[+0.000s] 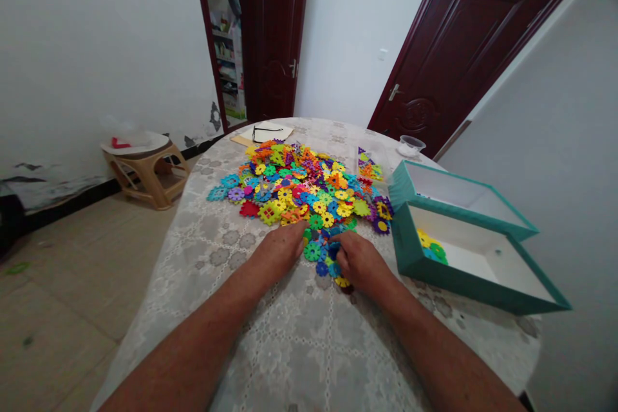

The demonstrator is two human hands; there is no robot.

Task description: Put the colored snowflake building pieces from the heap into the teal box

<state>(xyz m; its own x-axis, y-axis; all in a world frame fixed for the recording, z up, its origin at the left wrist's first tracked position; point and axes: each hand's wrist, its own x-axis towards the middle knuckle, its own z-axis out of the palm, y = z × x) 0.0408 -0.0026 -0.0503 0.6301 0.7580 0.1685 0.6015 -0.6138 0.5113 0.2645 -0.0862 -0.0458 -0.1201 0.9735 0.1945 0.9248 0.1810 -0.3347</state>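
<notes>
A wide heap of colourful plastic snowflake-shaped building pieces [309, 190] is spread over the table. At its near edge my left hand [284, 244] rests with fingers curled inward, beside a green gear-shaped piece [313, 251]. Whatever those fingers hold, if anything, is hidden. Just to the right, my right hand [357, 257] is closed, its index finger bent towards the blue pieces between both hands. I cannot make out what lies in its grip. Below the fingers, several blue and yellow round pieces [322, 268] trail towards me.
On the right stand a teal open box [483, 293] with a few yellow, green and blue pieces inside and a second teal box part [473, 190] behind. A clear tray [379, 158], a plastic bowl [412, 143] and glasses [265, 132] on paper sit farther back. A stool [154, 174] is left.
</notes>
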